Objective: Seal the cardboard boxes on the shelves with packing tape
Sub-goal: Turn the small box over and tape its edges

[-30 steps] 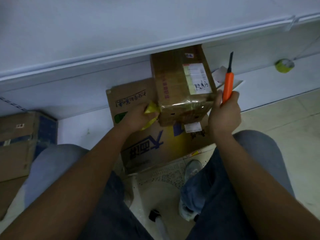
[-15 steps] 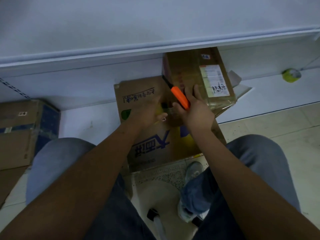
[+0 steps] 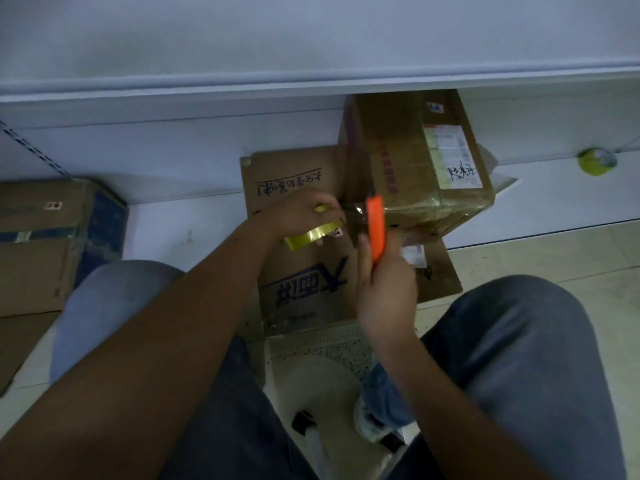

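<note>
Head View: Tape Cut at the Small Cardboard Box

Head view shows the small cardboard box (image 3: 415, 168) resting on top of a flattened printed carton (image 3: 294, 271), which leans against the bottom shelf (image 3: 554, 188) at floor level. Glossy tape covers the near edge of the small box.

The left hand (image 3: 301, 216) grips a yellow tape roll (image 3: 311, 233), fingers curled around it, just left of the box's near corner. The right hand (image 3: 384, 282) is closed around an orange utility knife (image 3: 376, 226), held upright with its tip at that corner (the blade itself is too small to make out).

A second tape roll (image 3: 597, 161) lies on the shelf, well apart to the right. Another cardboard box (image 3: 45, 244) sits at far left. Both knees in blue jeans frame the work area.
</note>
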`<state>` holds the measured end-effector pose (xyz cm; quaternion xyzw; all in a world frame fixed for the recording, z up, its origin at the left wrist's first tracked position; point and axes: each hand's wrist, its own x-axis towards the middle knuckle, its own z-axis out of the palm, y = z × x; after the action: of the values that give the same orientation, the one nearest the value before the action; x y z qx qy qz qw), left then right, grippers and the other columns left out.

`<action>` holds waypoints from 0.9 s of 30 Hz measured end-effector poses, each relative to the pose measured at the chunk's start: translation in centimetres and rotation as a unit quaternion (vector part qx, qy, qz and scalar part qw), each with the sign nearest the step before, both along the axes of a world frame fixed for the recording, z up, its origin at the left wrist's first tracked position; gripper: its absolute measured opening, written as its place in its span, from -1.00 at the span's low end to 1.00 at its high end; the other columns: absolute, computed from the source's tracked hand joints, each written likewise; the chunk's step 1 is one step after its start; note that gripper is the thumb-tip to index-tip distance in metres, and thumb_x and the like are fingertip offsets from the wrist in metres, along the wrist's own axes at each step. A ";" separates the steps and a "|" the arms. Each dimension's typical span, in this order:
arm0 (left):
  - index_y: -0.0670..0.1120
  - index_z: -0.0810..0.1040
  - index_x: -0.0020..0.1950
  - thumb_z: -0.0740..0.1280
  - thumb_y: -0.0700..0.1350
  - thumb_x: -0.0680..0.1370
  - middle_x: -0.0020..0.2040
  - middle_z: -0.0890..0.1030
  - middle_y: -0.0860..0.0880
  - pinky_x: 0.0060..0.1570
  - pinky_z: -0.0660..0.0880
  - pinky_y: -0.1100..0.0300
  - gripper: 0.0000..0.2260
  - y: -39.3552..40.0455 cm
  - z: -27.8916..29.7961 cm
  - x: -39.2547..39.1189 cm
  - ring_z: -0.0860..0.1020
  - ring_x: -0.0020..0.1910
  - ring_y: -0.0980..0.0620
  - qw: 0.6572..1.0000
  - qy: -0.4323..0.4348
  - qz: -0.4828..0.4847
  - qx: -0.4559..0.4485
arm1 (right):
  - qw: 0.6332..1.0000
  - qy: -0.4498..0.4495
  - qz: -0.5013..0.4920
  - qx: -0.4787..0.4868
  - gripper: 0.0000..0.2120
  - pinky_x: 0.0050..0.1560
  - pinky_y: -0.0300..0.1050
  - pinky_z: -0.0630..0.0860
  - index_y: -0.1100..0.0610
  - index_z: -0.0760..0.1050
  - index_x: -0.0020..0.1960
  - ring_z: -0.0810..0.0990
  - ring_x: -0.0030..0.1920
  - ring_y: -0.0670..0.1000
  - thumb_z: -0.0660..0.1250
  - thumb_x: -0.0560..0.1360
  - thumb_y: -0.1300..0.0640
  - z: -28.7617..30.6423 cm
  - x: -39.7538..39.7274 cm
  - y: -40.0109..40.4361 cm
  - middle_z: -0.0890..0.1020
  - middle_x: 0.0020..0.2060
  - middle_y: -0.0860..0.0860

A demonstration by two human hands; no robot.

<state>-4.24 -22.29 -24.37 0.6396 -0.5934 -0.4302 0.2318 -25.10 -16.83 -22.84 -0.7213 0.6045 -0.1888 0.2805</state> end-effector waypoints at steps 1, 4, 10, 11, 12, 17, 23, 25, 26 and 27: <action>-0.08 0.67 0.05 0.34 -0.03 0.62 -0.06 0.66 0.05 -0.21 0.50 0.34 -0.83 0.2 0.0 0.3 0.60 -0.21 0.33 1.000 -0.008 0.002 -0.005 | 0.994 0.064 0.013 0.083 -0.67 -0.39 -0.20 0.37 0.12 0.41 0.03 0.55 -0.33 -0.03 0.04 0.64 -0.11 -2.4 -1.1 0.5 0.51 -0.31 -0.04; -0.13 0.68 0.06 0.34 -0.09 0.62 -0.03 0.65 0.00 -0.21 0.45 0.28 -0.83 1.1 0.5 1.7 0.57 -0.25 0.29 1.000 -0.017 0.018 0.017 | 0.968 0.145 -0.012 0.204 -0.61 -0.26 -0.13 0.39 0.20 0.51 0.05 0.49 -0.32 -0.02 0.03 0.68 -0.05 -7.1 -4.6 0.3 0.54 -0.24 0.03; -0.08 0.67 -0.03 0.33 -0.09 0.63 -0.20 0.66 0.00 -0.29 0.57 0.25 -0.85 1.8 2.0 2.1 0.63 -0.34 0.12 0.995 0.032 0.090 0.023 | 0.967 0.187 0.117 0.130 -0.71 -0.40 -0.14 0.33 0.04 0.39 -0.11 0.45 -0.41 -0.04 0.13 0.64 -0.14 -4.1 -5.0 0.6 0.43 -0.40 -0.05; -0.06 0.66 -0.06 0.33 -0.08 0.63 -0.20 0.68 -0.03 -0.33 0.57 0.26 -0.86 2.0 1.9 1.9 0.64 -0.37 0.11 0.994 0.039 0.092 0.034 | 0.960 0.204 0.130 0.141 -0.73 -0.38 -0.13 0.33 0.03 0.39 -0.12 0.46 -0.39 -0.03 0.15 0.63 -0.13 -3.8 -5.5 0.9 0.43 -0.39 -0.05; -0.05 0.66 -0.08 0.34 -0.07 0.62 -0.21 0.68 -0.06 -0.35 0.57 0.28 -0.85 2.3 1.7 1.6 0.64 -0.39 0.10 0.994 0.041 0.095 0.040 | 0.958 0.206 0.132 0.146 -0.74 -0.37 -0.12 0.33 0.02 0.37 -0.16 0.47 -0.38 -0.02 0.18 0.62 -0.10 -3.7 -6.0 1.1 0.44 -0.38 -0.05; -0.14 0.65 -0.02 0.34 0.04 0.61 -0.26 0.68 -0.06 -0.36 0.54 0.36 -0.75 3.3 3.2 0.2 0.66 -0.38 0.09 0.989 0.042 0.135 0.045 | 0.985 0.112 0.095 0.086 -0.76 -0.36 -0.05 0.42 0.07 0.39 -0.22 0.50 -0.41 0.04 0.26 0.56 -0.03 -0.6 -6.3 0.7 0.48 -0.42 0.03; 0.00 0.66 -0.07 0.39 -0.05 0.58 -0.32 0.68 0.09 -0.36 0.55 0.29 -0.92 7.8 6.8 -1.2 0.64 -0.37 0.15 0.973 0.106 0.204 0.020 | 0.987 -0.067 0.142 -0.032 -0.69 -0.32 -0.20 0.49 -0.03 0.39 0.15 0.55 -0.34 -0.15 0.11 0.60 -0.23 7.7 -4.4 0.9 0.55 -0.28 -0.08; -0.01 0.68 -0.06 0.41 -0.01 0.57 -0.32 0.69 0.10 -0.36 0.55 0.31 -0.90 9.8 8.0 -2.0 0.65 -0.37 0.14 0.961 0.125 0.248 -0.006 | 0.975 -0.074 0.181 -0.109 -0.66 -0.31 -0.25 0.47 -0.02 0.31 0.29 0.54 -0.29 -0.18 0.07 0.63 -0.19 11.4 -3.1 -0.2 0.50 -0.21 -0.14; -0.02 0.67 -0.08 0.41 -0.03 0.58 -0.35 0.68 0.11 -0.40 0.52 0.35 -0.90 10.7 8.5 -2.5 0.64 -0.40 0.17 0.953 0.139 0.268 -0.021 | 0.965 -0.064 0.193 -0.166 -0.67 -0.32 -0.27 0.43 -0.01 0.29 0.33 0.52 -0.27 -0.17 0.08 0.65 -0.15 13.3 -2.2 -1.3 0.47 -0.17 -0.16; -0.01 0.65 -0.11 0.39 -0.06 0.59 -0.40 0.65 0.14 -0.46 0.47 0.42 -0.90 11.6 9.0 -3.0 0.61 -0.44 0.23 0.946 0.147 0.287 -0.035 | 0.952 -0.046 0.197 -0.231 -0.66 -0.31 -0.27 0.41 0.01 0.30 0.36 0.50 -0.26 -0.15 0.09 0.66 -0.12 15.1 -1.1 -2.7 0.47 -0.11 -0.17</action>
<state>-7.23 -10.68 -15.38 0.7038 -0.3585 -0.4142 0.4522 -26.19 -19.48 -7.75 -0.8616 0.3769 -0.2970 0.1654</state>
